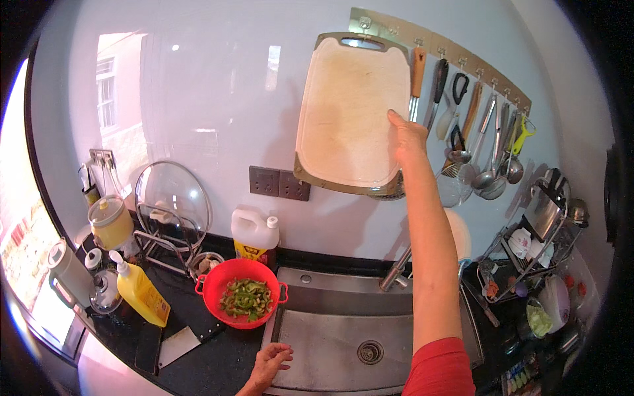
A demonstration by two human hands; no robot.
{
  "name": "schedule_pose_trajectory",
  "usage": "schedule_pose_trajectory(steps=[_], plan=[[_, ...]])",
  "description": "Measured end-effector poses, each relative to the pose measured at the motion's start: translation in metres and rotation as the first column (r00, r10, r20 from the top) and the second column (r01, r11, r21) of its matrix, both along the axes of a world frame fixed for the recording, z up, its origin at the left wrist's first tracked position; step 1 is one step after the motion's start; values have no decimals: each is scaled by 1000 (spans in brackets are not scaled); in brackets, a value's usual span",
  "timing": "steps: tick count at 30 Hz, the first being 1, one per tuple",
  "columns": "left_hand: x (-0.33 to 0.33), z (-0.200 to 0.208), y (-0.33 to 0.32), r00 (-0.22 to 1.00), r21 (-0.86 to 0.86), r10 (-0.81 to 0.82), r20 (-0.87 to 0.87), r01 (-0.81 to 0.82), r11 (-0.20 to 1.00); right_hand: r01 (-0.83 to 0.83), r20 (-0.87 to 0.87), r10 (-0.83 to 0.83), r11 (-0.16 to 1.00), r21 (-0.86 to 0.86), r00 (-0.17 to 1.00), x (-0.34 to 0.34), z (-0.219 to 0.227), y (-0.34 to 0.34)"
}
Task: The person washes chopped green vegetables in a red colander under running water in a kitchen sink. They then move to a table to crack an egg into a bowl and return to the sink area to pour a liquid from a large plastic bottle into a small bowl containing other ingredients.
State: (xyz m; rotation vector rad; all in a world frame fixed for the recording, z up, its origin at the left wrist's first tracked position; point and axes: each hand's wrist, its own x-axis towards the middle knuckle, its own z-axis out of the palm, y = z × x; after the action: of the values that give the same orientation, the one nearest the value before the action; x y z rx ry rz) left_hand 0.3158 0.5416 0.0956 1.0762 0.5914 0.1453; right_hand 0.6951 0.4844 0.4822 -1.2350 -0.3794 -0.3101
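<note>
My right arm reaches up to the wall, and my right hand (408, 137) grips the right edge of a pale cutting board (353, 109) with a grey-brown rim, thumb on its face. The board's handle slot is just below a hook (364, 24) on the wall strip; I cannot tell whether the hook bears it. Low down, my left hand (269, 364) hovers by the left front of the steel sink (323, 343), empty, fingers loosely bent and apart. A red colander (214, 290) with cut green vegetables (246, 298) stands on the counter left of the sink.
Ladles (484, 179), scissors (460, 86) and other utensils hang right of the board. A cleaver (179, 346) lies left of the colander, near a yellow bottle (142, 294). A glass lid (173, 198) leans behind. The faucet (395, 274) and a dish rack (528, 244) are at right.
</note>
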Motion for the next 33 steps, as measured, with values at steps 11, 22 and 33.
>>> schedule_pose_trajectory(steps=[11,22,33], plan=[[-27,-29,6,988,17,155,-9,-155,988,44,160,-28,994,-97,987,48,-22,6],[-28,-29,55,862,-210,506,-14,-498,842,17,140,8,984,-177,990,137,-18,-20],[40,-26,95,863,-390,502,-59,-483,784,532,560,-322,806,-261,763,89,-32,-12]])
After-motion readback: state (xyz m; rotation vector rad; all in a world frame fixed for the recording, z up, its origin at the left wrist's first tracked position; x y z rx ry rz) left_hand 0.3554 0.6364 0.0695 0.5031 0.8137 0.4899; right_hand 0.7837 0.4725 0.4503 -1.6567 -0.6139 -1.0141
